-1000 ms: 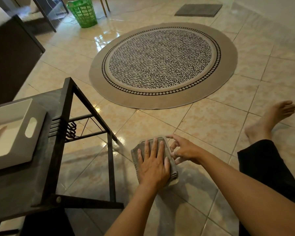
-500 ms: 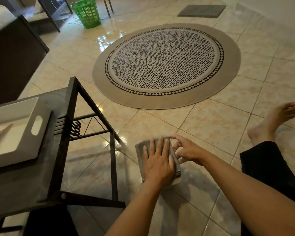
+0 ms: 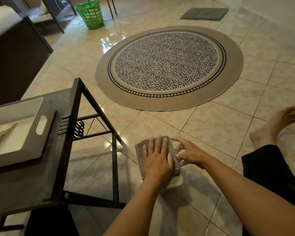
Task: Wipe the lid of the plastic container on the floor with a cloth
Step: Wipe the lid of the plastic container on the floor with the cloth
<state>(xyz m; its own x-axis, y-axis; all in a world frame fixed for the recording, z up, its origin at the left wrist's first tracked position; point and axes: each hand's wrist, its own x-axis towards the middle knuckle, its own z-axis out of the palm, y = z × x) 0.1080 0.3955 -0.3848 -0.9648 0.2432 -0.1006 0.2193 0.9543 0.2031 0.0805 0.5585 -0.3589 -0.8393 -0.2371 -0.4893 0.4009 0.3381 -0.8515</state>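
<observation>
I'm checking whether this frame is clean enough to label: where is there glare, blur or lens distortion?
Head view: bright glare on the glossy tiles near the green basket and by the table leg; soft shadows under both hands; wide-angle bending at the edges; cloth and rug sharp enough.

cloth (image 3: 140,150): grey, soft towel-like weave, matt
container lid (image 3: 176,182): pale plastic, smooth, faint sheen
floor (image 3: 220,126): glazed tile, glossy, reflects light
round rug (image 3: 169,65): woven textile, matt, flat pile
desk (image 3: 78,133): dark metal frame, matt
tray (image 3: 20,133): white, smooth, satin
basket (image 3: 91,14): green plastic lattice
mat (image 3: 204,13): grey, ribbed, matt
</observation>
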